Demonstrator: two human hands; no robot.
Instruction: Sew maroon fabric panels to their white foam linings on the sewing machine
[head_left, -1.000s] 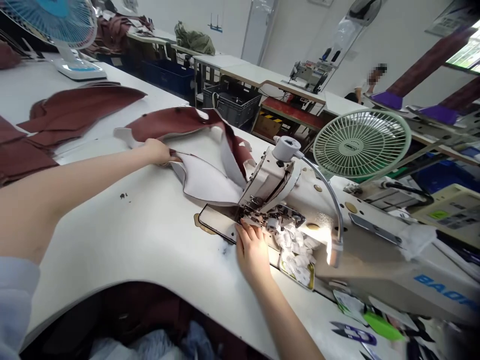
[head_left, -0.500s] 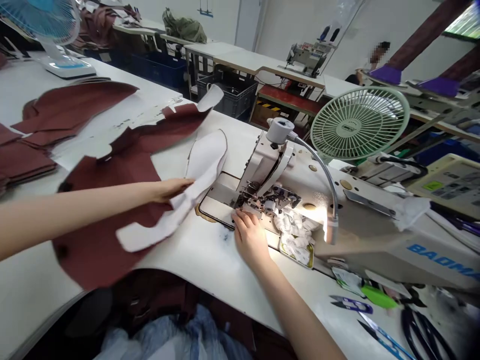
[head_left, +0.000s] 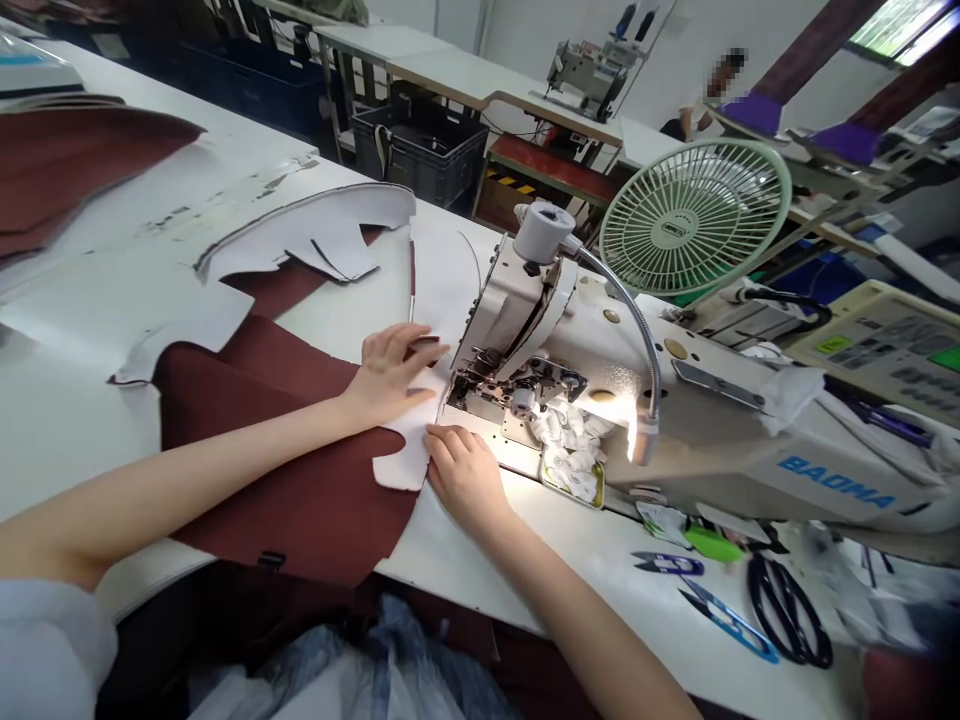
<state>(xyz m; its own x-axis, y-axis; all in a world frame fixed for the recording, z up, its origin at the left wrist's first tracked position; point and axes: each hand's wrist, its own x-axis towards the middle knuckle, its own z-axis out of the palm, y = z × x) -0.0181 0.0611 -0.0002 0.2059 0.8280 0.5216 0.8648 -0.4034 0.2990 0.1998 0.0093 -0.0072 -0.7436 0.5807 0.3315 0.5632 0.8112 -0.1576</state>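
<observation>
My left hand (head_left: 390, 378) lies with spread fingers on a white shaped piece (head_left: 405, 455), just left of the sewing machine (head_left: 517, 310)'s needle area. Fingers of my right hand (head_left: 469, 478) rest close together at that piece's right edge, in front of the presser foot; its thumb is hidden. Under my left forearm spreads a large maroon fabric piece (head_left: 292, 500) with a small black clip (head_left: 271, 561) near its front edge. Its far part is folded over, showing a white backing (head_left: 300, 225). Whether the white piece is joined to the maroon one, I cannot tell.
Right of the needle sits a small tray (head_left: 574, 485) of white scraps. Thread snips (head_left: 667, 563), blue-handled snips (head_left: 731, 620) and black-handled scissors (head_left: 787, 610) lie at the right. A green fan (head_left: 694, 220) stands behind the machine. Maroon pieces (head_left: 82, 160) are stacked at the left.
My left hand has moved right, bringing the white and maroon pieces up against the machine. The far maroon part now shows its white backing. My right hand now touches the white piece's edge.
</observation>
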